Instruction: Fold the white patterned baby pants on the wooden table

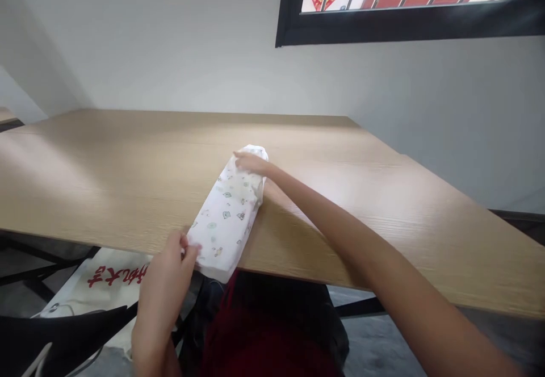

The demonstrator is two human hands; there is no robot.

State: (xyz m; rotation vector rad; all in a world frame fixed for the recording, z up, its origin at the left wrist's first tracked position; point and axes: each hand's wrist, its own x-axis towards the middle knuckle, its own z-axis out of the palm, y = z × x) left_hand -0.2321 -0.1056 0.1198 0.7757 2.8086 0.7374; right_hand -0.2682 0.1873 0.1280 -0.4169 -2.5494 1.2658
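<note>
One folded white cloth (225, 212) with little pictures lies on the table (128, 167), and its near end pokes out past the edge; the left hand (170, 269) is at that end, thumb and finger bent close together, and looks to pinch the corner; the right hand (252, 163) lies across the far end with fingers almost straight, but I cannot tell if it grips; the step now seems to be handling the cloth flat; the next move calls for a steady hold on the near end.

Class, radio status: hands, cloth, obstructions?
Left hand at near end of white printed cloth, right hand on far end. Cloth overhangs wooden table. Nothing visibly obstructing.
</note>
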